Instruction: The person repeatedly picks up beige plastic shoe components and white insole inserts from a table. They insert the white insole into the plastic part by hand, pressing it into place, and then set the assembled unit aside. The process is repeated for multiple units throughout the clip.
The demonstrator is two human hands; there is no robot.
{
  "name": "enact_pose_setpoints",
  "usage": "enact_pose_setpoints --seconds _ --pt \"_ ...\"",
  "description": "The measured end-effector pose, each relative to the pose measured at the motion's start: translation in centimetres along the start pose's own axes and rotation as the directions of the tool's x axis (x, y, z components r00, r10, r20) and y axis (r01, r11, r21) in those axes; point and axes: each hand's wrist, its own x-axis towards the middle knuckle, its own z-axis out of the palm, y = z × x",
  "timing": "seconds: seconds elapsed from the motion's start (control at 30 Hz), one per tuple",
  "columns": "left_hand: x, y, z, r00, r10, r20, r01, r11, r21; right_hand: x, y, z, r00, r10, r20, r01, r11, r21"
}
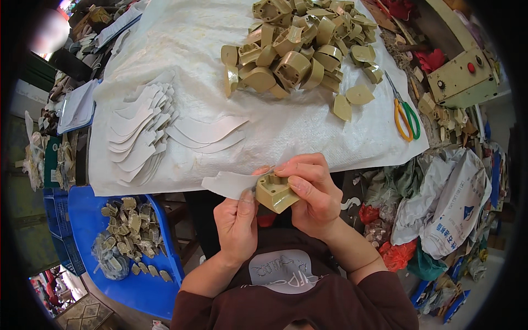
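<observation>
Just past the near edge of the table, both my hands hold a tan plastic shoe heel [273,197] with its holed face up. My left hand [236,224] pinches a curved white sheet piece [226,183] against the heel's left side. My right hand [314,192] grips the heel's right and far sides, its thumb on the near rim. A glossy pile of similar heels [292,70] lies at the far middle of the table. On the left rests a stack of white curved pieces [140,135], with several more fanned pieces [206,132] beside it.
Scissors [406,116] with yellow and green handles lie at the table's right edge, near a control box [465,77]. A blue chair [135,291] at lower left bears small tan and brown parts [132,223]. Plastic bags [454,203] crowd the right side. White sheeting [286,129] covers the table.
</observation>
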Motion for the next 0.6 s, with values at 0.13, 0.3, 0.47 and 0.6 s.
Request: enact_pose_setpoints --seconds 0.13,0.3,0.47,0.6 --pt "0.1 -0.2 0.2 0.989 0.143 -0.041 -0.134 0.976 0.173 0.1 0.1 0.1 0.997 -0.073 0.026 0.077 0.983 -0.169" --pt "0.8 0.7 -0.1 0.958 0.284 -0.029 -0.243 0.864 0.441 0.0 1.0 -0.1 0.998 -0.034 0.046 0.041 0.986 -0.163" --pt "0.9 1.8 -0.6 0.93 0.366 -0.028 -0.28 0.757 0.591 1.7 -1.5 -1.8 0.957 0.063 0.284 0.072 0.894 -0.442" --pt "0.5 1.4 -0.4 0.972 0.223 -0.072 -0.131 0.771 0.623 2.5 -2.5 -2.4 0.883 0.177 0.435 0.071 0.865 -0.496"
